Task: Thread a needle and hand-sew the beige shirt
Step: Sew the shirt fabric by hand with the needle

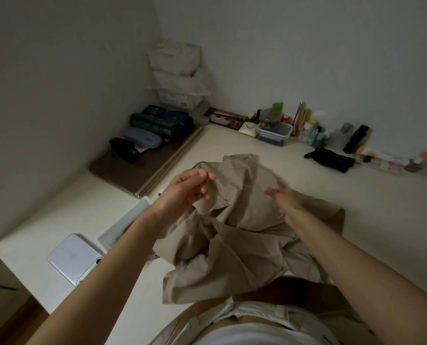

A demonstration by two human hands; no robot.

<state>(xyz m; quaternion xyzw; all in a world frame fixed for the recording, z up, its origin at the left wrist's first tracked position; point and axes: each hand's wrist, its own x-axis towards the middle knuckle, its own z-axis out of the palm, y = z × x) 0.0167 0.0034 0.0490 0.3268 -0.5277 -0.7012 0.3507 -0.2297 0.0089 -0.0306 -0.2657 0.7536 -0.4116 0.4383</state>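
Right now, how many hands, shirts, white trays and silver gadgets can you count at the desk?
Hands: 2, the left hand pinching a thread, and the right hand
Beige shirt: 1
White tray: 1
Silver gadget: 1
Total: 5

Shirt (244,220) recorded as plain beige, thread (202,188) pale, tabletop (356,207) cream, mat (117,170) at left edge brown, glasses case (142,140) pale blue with spectacles motif, rolls (158,124) behind it dark green and blue, pouch (329,159) near far edge black, tray (132,215) white
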